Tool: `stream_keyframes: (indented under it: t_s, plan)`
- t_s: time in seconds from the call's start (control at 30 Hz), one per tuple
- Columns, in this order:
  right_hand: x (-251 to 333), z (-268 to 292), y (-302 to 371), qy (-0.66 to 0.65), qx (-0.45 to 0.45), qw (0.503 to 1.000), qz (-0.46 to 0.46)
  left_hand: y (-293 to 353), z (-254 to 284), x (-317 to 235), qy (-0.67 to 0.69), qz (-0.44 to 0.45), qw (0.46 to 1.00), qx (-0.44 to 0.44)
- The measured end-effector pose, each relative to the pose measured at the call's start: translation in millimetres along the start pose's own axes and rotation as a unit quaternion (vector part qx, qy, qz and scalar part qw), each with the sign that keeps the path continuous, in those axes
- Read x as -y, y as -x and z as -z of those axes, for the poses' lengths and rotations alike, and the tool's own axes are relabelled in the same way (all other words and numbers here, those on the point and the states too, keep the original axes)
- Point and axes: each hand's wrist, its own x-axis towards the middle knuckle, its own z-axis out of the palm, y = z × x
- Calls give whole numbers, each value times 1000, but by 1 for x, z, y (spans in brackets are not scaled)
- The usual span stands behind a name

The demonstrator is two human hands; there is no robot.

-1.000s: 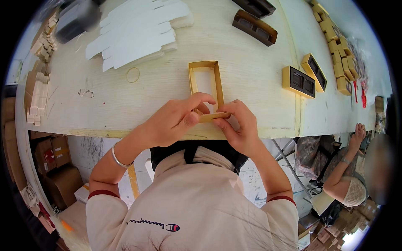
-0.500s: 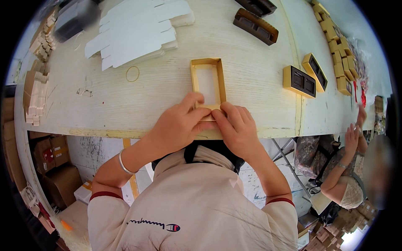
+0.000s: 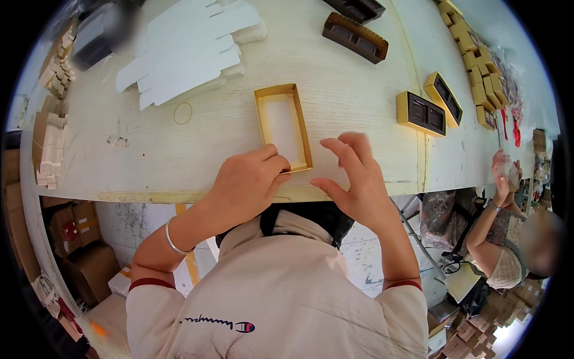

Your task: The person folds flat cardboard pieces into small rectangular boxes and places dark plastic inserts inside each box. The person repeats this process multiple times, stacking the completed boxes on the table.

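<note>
An open gold cardboard box (image 3: 303, 134) with a white floor lies on the table in front of me, slightly tilted. My left hand (image 3: 251, 176) pinches its near left corner between thumb and fingers. Just right of the box my right hand (image 3: 353, 173) hovers apart from it, thumb and fingers spread, with nothing between them. Farther right stand two gold boxes, the nearer gold box (image 3: 421, 113) and the farther gold box (image 3: 443, 99), each with a dark brown tray inside. Toward the back lie dark brown plastic trays (image 3: 355, 37).
Flat white box blanks (image 3: 185, 48) are stacked at the back left, near a rubber band (image 3: 182, 113). Folded card pieces (image 3: 51, 143) line the left edge. Several finished gold boxes (image 3: 478, 66) sit at the far right. Another person (image 3: 502, 233) works on the right.
My right hand has let go of the box and moved right, its fingers opening. The box has turned slightly, its far end shifting left, while my left hand keeps its near corner.
</note>
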Motion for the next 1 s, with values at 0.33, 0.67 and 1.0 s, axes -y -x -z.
stream_keyframes:
  t_s: [0.33, 0.67, 1.0]
  plan:
    - [-19, -32, 5, -21, 2, 998, 63, -4, -3, 0, -2, -23, 999, 28]
    - [-33, 42, -37, -27, 91, 995, 36, -37, 60, 23, -233, -117, 959, 110]
    - [-123, 83, -126, 204, -58, 977, -36, -18, 22, 11, -174, -40, 984, -4]
